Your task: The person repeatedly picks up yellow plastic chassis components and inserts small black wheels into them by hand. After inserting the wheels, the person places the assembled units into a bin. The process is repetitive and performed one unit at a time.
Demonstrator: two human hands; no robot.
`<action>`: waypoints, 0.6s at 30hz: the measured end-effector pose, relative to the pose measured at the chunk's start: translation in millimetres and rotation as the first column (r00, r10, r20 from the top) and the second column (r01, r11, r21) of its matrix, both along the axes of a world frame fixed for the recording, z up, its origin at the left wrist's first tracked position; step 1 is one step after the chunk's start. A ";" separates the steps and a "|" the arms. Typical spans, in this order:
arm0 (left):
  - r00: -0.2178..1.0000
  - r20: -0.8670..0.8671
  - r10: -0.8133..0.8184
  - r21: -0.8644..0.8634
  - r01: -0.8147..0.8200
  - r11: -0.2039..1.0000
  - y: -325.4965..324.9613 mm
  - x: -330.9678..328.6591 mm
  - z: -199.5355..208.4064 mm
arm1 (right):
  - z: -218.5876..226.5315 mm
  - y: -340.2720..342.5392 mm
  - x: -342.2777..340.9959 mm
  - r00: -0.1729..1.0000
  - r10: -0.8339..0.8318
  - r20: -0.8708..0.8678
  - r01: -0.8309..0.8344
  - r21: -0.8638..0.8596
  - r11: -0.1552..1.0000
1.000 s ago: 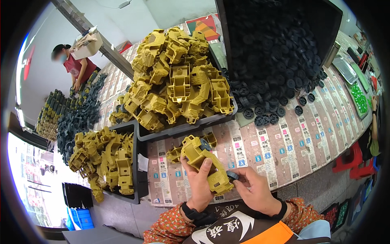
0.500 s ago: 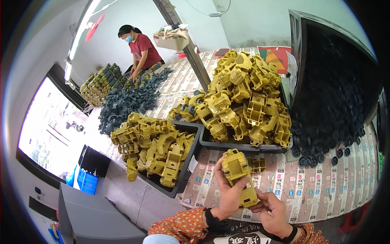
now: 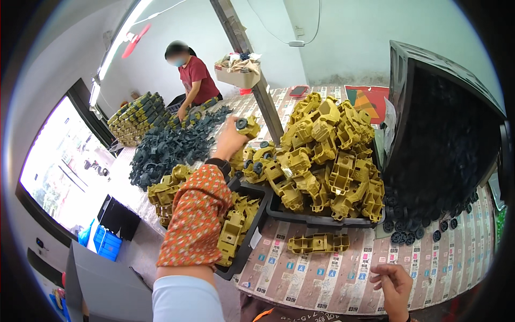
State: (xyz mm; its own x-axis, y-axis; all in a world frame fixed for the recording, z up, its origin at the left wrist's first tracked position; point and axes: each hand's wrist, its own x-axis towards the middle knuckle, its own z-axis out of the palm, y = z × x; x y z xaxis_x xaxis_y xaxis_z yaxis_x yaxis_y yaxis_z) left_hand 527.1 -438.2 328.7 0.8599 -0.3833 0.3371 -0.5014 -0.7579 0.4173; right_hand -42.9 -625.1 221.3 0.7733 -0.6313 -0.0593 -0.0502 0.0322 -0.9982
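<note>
My left hand reaches far over the table, closed around a yellow plastic toy vehicle body with a dark wheel on it. It is above a small group of yellow bodies with wheels, left of the big heap. My right hand is low near the table's front edge, fingers loosely bent and apart, with nothing visible in it. Another yellow vehicle body lies on the table in front of the right black tray, which is heaped with yellow bodies.
A second black tray of yellow bodies is partly hidden by my left arm. Dark parts lie beyond it. Loose wheels spill from a large dark bin at right. A metal post rises mid-table. A co-worker handles parts behind.
My left hand has carried a vehicle body from in front of me to the far left. My right hand has let go of it and moved right.
</note>
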 end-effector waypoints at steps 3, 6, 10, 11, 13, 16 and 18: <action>0.999 0.009 0.052 0.125 -0.053 0.991 -11.8 25.9 -26.5 | 5.2 -4.4 -27.8 0.995 -0.060 -0.078 0.058 -0.026 0.998; 0.999 0.031 0.031 0.183 -0.036 0.983 -9.2 34.0 -50.9 | -1.4 -9.2 -44.6 0.991 -0.115 -0.072 0.111 -0.059 0.992; 0.995 0.102 -0.012 0.333 -0.023 0.943 4.5 11.1 -43.4 | -3.7 -8.8 -30.0 0.972 -0.206 -0.112 0.209 0.014 0.978; 0.983 0.168 -0.074 0.407 -0.001 0.914 1.6 -10.3 -38.4 | -6.8 -8.6 -27.1 0.974 -0.189 -0.126 0.192 0.012 0.981; 0.966 0.188 -0.176 0.534 0.050 0.844 -2.4 -69.5 -17.9 | -9.5 -9.8 -22.3 0.982 -0.119 -0.143 0.125 0.033 0.992; 0.936 -0.071 -0.344 0.582 0.319 0.748 -2.1 -198.4 -5.1 | -14.7 -8.1 -8.4 0.991 -0.040 -0.127 0.029 -0.094 0.995; 0.762 -0.235 -0.603 0.536 0.619 0.574 -2.4 -264.8 -15.1 | -16.2 -14.0 -0.4 0.991 -0.062 -0.116 0.034 -0.226 0.974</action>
State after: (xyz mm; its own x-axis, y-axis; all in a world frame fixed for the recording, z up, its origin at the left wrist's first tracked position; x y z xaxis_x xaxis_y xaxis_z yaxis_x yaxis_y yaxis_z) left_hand 262.2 -440.5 313.6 0.3546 -0.9254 -0.1339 -0.9302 -0.3637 0.0503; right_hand -43.3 -639.1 205.1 0.7373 -0.6756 -0.0048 -0.1756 -0.1848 -0.9670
